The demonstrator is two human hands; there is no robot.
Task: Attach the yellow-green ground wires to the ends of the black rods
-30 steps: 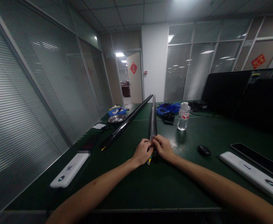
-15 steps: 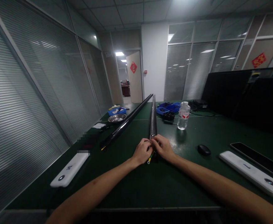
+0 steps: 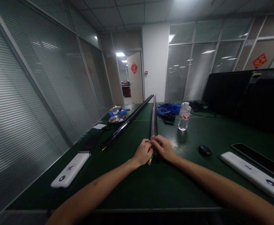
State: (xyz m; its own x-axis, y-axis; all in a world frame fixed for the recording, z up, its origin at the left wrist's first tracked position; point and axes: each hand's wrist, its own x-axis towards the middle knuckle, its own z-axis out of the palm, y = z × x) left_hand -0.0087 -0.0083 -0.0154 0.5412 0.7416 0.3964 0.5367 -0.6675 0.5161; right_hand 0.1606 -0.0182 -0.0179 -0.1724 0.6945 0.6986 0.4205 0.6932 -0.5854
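A long dark metal rail [image 3: 154,120] runs away from me along the table, its near end between my hands. My left hand [image 3: 143,152] is closed at the left side of that end, fingers bent inward. From the right, my right hand [image 3: 163,148] pinches at the same spot, its thumb and fingertips close to the left ones. A wire with a yellow sleeve and a ring terminal [image 3: 150,162] sticks out below my fingers. What the fingertips grip on the rail end is hidden. A second long black rail [image 3: 127,123] lies slantwise to the left.
On the green table [image 3: 132,190], a water bottle [image 3: 184,117], blue bins [image 3: 174,108] and a black mouse [image 3: 205,150] stand to the right. A metal bowl [image 3: 117,119] sits at far left. White devices [image 3: 71,170] lie on both sides, and dark monitors [image 3: 242,93] at right.
Both hands stay at the rail's near end, with only a slight shift of the fingers. The rails and the other things keep their places.
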